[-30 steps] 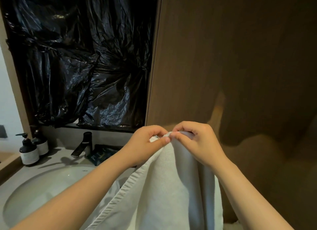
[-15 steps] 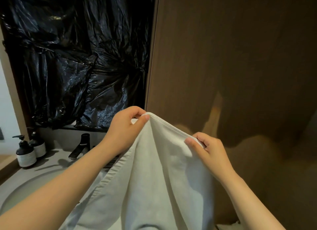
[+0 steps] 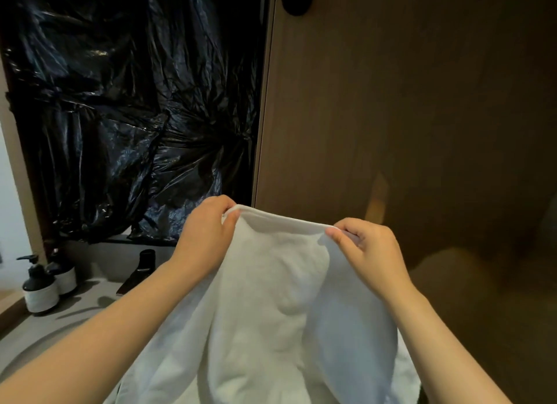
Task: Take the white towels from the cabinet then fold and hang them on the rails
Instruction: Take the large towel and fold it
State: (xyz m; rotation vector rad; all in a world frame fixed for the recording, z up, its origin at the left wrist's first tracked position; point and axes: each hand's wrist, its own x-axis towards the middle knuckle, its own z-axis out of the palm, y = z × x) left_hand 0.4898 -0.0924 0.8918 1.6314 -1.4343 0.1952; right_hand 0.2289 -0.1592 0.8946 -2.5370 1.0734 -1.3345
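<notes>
White towel hung taut between left hand and right hand, each pinching its top edge (probably squaring it for folding).

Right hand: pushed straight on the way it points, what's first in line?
The right hand pinches the white towel and points forward, slightly left. Past the towel, probably the brown wooden panel; depth is unclear.
</notes>
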